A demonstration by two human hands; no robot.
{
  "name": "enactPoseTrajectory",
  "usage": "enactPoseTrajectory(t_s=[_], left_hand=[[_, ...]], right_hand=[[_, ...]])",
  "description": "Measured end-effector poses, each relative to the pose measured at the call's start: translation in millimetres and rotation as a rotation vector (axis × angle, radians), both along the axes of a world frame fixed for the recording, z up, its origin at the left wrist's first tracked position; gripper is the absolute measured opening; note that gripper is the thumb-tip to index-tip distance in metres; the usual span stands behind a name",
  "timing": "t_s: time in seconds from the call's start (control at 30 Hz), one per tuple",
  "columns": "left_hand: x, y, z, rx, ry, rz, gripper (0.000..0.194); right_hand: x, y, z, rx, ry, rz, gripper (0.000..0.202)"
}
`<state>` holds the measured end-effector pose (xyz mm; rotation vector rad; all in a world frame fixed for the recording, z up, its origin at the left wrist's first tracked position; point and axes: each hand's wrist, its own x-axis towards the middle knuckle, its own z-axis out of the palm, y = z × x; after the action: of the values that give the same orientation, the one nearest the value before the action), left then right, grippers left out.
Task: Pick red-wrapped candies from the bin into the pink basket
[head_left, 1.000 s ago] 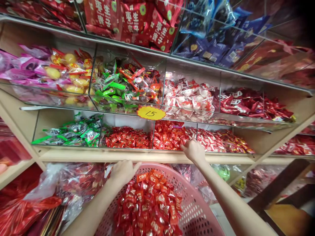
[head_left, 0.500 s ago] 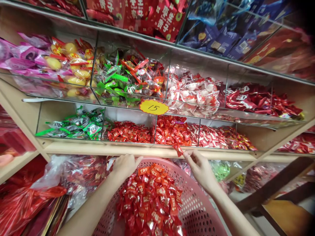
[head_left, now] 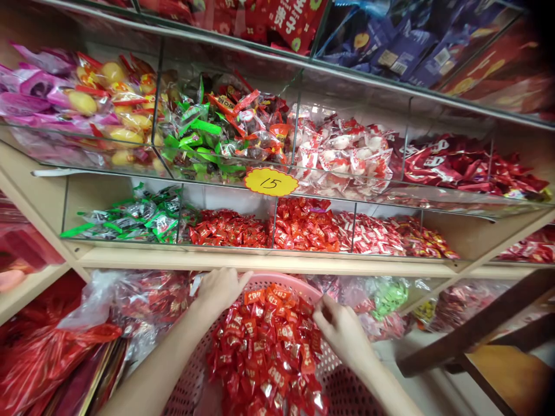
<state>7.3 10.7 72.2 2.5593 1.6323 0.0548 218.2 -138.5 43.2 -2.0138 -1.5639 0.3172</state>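
Note:
My left hand [head_left: 222,290] is closed over the far left rim of a pink perforated plastic basket [head_left: 286,281], thumb pointing right along the edge. Heaped inside the basket are small red-wrapped candies [head_left: 269,346] with gold lettering. At the basket's far right rim is my right hand [head_left: 344,329], fingers curled and thumb on the inner side, close to the heap. Whatever lies between its fingertips is hidden. Just beyond the basket, a low shelf bin holds similar red-wrapped candies [head_left: 299,228].
Divided clear bins hold green-wrapped sweets [head_left: 150,214] and white-and-red packets [head_left: 347,153]. A yellow price tag [head_left: 272,182] reads 15. A wooden shelf edge [head_left: 269,261] runs behind the basket. Red plastic bags [head_left: 56,361] lie at left, a wooden stool [head_left: 498,364] at right.
My right hand has come down and left from the shelf edge to the basket rim. The red candy pinched in it earlier no longer shows. My left hand stays at the rim.

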Motion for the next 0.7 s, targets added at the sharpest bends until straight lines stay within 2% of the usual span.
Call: enactPoseTrajectory(t_s=[0.1,0.23,0.53,0.6,0.7], left_hand=[[0.7,0.4,-0.5,0.005,-0.001,-0.005,0.063],[0.1,0.5,-0.7,0.014,-0.006,-0.006,0.062],[-3.9,-0.6,0.4,0.011,-0.002,0.005,0.065],[-4.6,-0.7,-0.2,0.010,-0.008,0.009,0.066],[-4.6,-1.6,-0.7,0.020,-0.006,0.009,0.066]], right_hand=[[-1.1,-0.9,-1.4,-0.003,0.005,-0.030,0.016],[-0.6,0.6,-6.2,-0.028,-0.011,0.031,0.015],[-2.6,0.5,-19.0,-0.101,-0.266,0.104,0.017],[-5.0,-0.2,-15.5,-0.080,-0.227,0.088,0.017],[-5.0,3.1,3.8,-0.001,-0.133,0.051,0.022]])
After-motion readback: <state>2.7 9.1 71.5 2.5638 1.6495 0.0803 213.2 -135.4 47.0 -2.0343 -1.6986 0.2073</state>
